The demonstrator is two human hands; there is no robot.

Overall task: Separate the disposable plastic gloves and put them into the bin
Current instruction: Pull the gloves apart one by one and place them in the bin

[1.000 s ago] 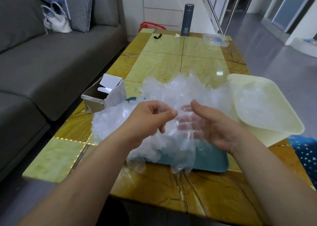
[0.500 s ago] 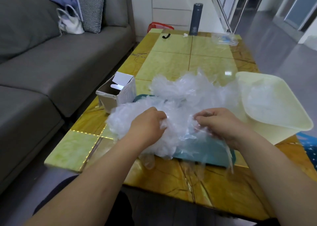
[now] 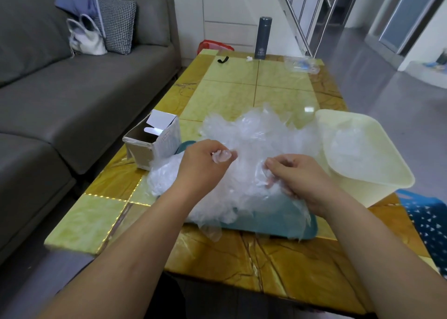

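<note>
A big heap of clear disposable plastic gloves (image 3: pixel 256 134) lies on a teal tray (image 3: pixel 278 224) on the table. My left hand (image 3: pixel 203 166) pinches a bunched bit of glove film at the heap's left side. To the right of it, my right hand (image 3: pixel 300 176) has its fingers curled into the film, gripping a glove. A pale yellow bin (image 3: pixel 377 185) stands tilted at the right of the heap, with a few clear gloves (image 3: pixel 350 147) inside it.
An open cardboard box (image 3: pixel 154 142) stands left of the heap. At the far end of the yellow table (image 3: pixel 242 96) are a dark flask (image 3: pixel 262 38), a small black item (image 3: pixel 223 59) and a clear bag (image 3: pixel 300 63). A grey sofa (image 3: pixel 72 88) runs along the left.
Both hands have gone from open and raised above the heap down into it, and now grip film. The view has shifted left and downward a little.
</note>
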